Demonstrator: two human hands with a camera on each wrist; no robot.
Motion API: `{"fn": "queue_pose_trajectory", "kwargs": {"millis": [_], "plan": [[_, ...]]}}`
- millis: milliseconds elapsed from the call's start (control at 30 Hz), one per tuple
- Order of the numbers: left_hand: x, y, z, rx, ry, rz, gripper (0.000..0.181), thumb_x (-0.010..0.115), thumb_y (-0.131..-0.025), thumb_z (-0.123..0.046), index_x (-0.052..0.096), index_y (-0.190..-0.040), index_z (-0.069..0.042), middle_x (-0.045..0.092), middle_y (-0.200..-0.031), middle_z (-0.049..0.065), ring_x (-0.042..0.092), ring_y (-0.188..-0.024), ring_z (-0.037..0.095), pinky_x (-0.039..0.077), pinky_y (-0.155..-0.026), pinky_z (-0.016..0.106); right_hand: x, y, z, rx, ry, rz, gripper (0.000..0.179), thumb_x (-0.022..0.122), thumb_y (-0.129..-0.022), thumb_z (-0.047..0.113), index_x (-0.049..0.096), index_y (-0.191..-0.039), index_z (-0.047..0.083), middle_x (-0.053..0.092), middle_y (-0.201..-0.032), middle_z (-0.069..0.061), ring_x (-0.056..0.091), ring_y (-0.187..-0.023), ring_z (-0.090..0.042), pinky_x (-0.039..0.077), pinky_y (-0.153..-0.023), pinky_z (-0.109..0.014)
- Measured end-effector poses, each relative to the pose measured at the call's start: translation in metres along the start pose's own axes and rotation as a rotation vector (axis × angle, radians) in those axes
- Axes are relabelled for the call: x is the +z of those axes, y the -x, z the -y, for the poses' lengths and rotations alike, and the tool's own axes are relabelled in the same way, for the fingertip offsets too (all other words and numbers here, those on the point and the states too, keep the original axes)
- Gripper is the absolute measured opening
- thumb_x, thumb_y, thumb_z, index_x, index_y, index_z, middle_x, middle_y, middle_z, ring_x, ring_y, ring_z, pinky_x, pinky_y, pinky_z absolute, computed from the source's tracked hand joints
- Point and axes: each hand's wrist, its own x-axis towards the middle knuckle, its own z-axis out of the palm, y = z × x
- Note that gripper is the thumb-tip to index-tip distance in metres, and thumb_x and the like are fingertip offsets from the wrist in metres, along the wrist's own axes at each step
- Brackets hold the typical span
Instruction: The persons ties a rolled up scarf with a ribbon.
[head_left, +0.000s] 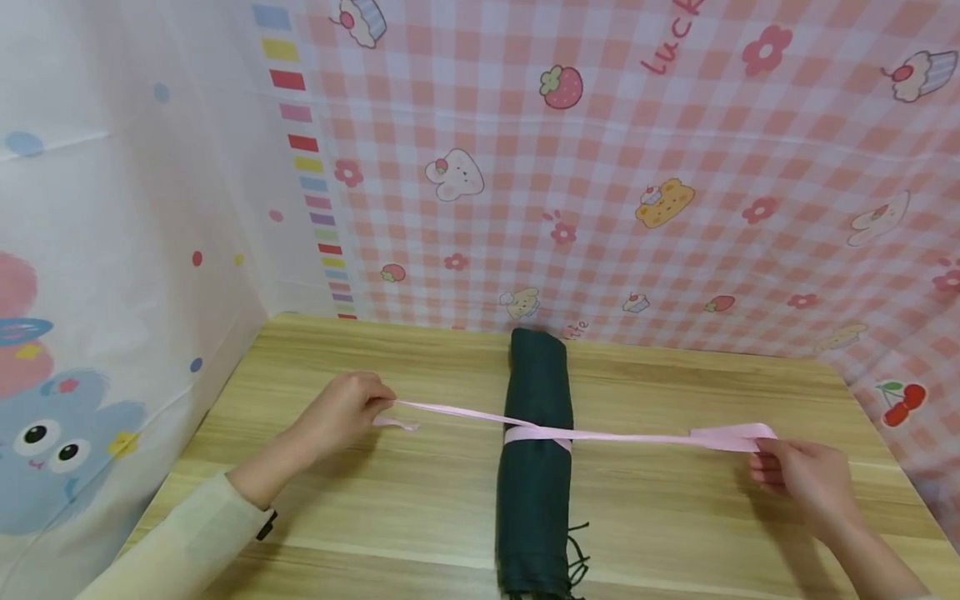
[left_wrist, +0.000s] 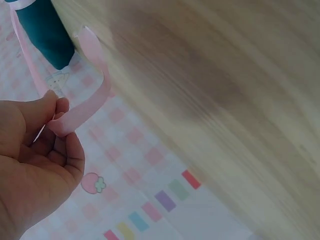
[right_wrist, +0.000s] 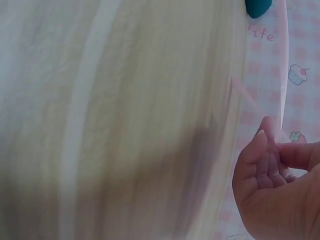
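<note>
A dark green rolled cloth [head_left: 534,508] with black fringe at its near end lies lengthwise on the table. Around its middle runs a pink ribbon [head_left: 630,437], crossed on top and stretched out to both sides. My left hand [head_left: 341,417] pinches one end of the ribbon, left of the roll; in the left wrist view a loose tail [left_wrist: 92,107] curls out from the fingers. On the right, my right hand [head_left: 813,483] pinches the other end between thumb and finger, with a folded-back length beside it. Both hands are held above the table, apart from the roll.
The wood-grain table [head_left: 420,508] reaches back to a pink checked cloth [head_left: 487,225] hanging behind it. A white printed cloth [head_left: 135,217] hangs at the left.
</note>
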Motion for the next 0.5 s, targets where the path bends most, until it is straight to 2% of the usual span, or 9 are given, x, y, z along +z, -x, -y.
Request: {"fn": "queue_pose_trajectory", "kwargs": {"millis": [100, 300, 500], "plan": [[0.0, 0.0, 0.004, -0.007, -0.002, 0.008, 0.01, 0.075, -0.089, 0.012, 0.08, -0.091, 0.003, 0.072, -0.084, 0.006, 0.071, -0.081, 0.021, 0.061, -0.073, 0.035, -0.006, -0.001, -0.005, 0.016, 0.053, -0.007, 0.029, 0.055, -0.107, 0.016, 0.074, -0.097, -0.003, 0.073, -0.071, 0.003, 0.071, -0.065, -0.009, 0.06, -0.061, -0.028], [-0.001, 0.0, 0.013, -0.015, -0.032, 0.017, 0.015, 0.073, -0.088, 0.016, 0.079, -0.089, 0.002, 0.072, -0.084, 0.005, 0.071, -0.082, 0.022, 0.061, -0.073, 0.037, -0.018, -0.005, -0.014, 0.016, 0.18, -0.003, 0.032, 0.054, -0.108, 0.021, 0.074, -0.097, -0.002, 0.073, -0.069, 0.003, 0.07, -0.063, -0.008, 0.059, -0.058, -0.03], [0.001, -0.002, 0.018, -0.001, -0.047, 0.047, 0.021, 0.075, -0.085, 0.016, 0.076, -0.079, -0.004, 0.071, -0.079, 0.002, 0.062, -0.073, 0.011, 0.057, -0.066, 0.031, -0.023, -0.009, -0.018, 0.022, 0.245, 0.037, 0.035, 0.054, -0.107, 0.021, 0.075, -0.097, -0.005, 0.073, -0.07, 0.003, 0.069, -0.062, -0.009, 0.059, -0.058, -0.029]]}}
